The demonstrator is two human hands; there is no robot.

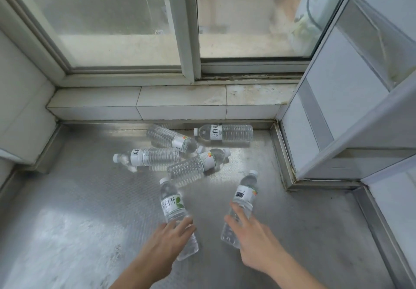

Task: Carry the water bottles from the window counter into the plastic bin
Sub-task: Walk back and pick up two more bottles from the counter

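**Two Hands, Two Bottles**

While four water bottles lie in a heap near the window, each hand has one more bottle. From the head camera, the left hand [170, 234] has its fingers curled around the lower part of a bottle with a leaf label [174, 207]. The right hand [252, 241] wraps around a second bottle [242, 203], with the cap end pointing away from the person. Both bottles are over the shiny metal counter [78, 198].

Farther back, one bottle [225, 132] lies close to the tiled ledge [180, 102]. Another bottle [170, 138] lies just beside it. A third bottle [147, 157] lies to the left, and a fourth bottle [198, 165] touches it. The window [189, 29] stands behind them all.
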